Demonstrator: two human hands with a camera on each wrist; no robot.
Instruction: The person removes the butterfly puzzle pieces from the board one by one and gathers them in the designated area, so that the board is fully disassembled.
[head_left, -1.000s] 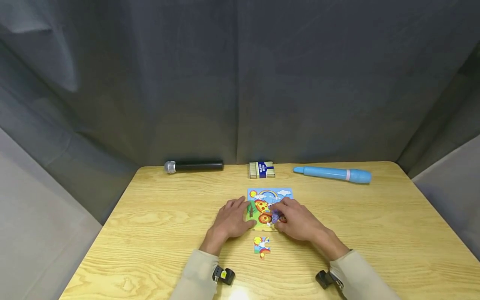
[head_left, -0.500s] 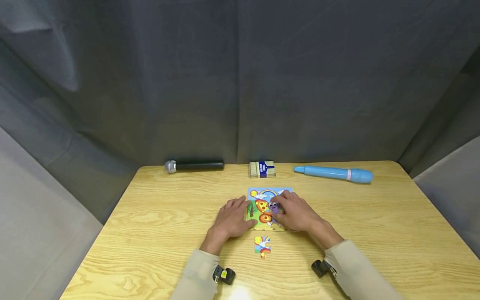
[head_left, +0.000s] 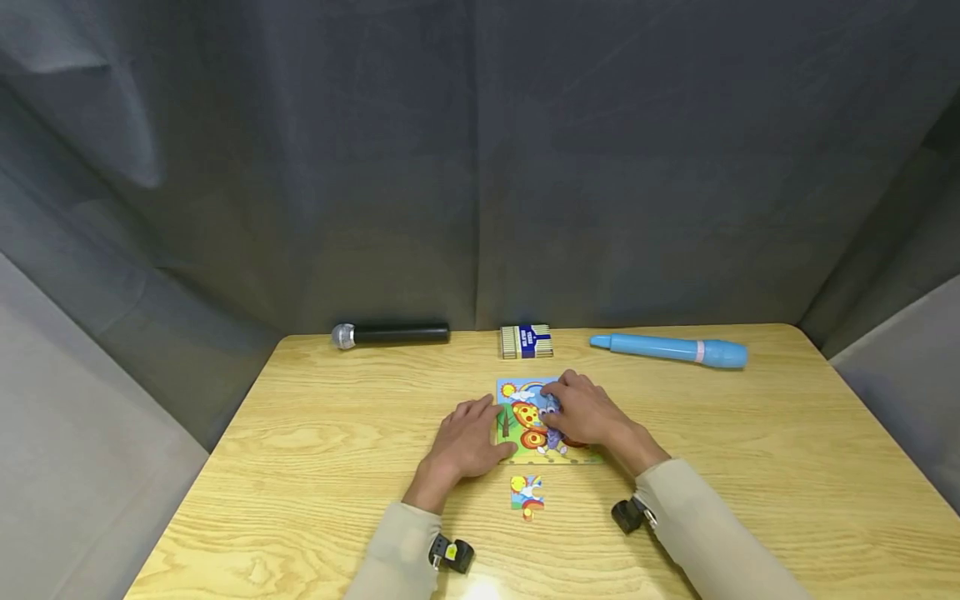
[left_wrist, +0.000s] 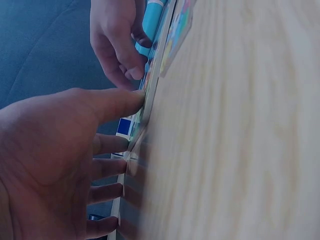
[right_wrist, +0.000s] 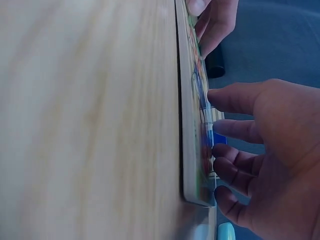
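A cartoon jigsaw puzzle in a flat board point(head_left: 527, 417) lies mid-table, showing a sun, a rainbow, a tree and a purple character. Along its left edge rests my left hand point(head_left: 467, 442), fingers extended and thumb touching the board's lower left part. Over the upper right part is my right hand point(head_left: 592, 415); its slightly bent fingertips touch the puzzle surface point(right_wrist: 200, 125) in the right wrist view, and it hides that section of the picture. Just below the board lies a loose puzzle piece point(head_left: 527, 493) with a sun and a rainbow.
At the table's back edge lie a black microphone point(head_left: 397, 334), a blue-labelled pack of thin sticks point(head_left: 527, 342) and a light blue pen-shaped object point(head_left: 667, 349). A dark curtain point(head_left: 480, 167) hangs behind the wooden table point(head_left: 322, 467).
My right hand has moved up and slightly left across the puzzle, uncovering the purple character and the lower right area. The left hand and the loose piece have stayed in place.
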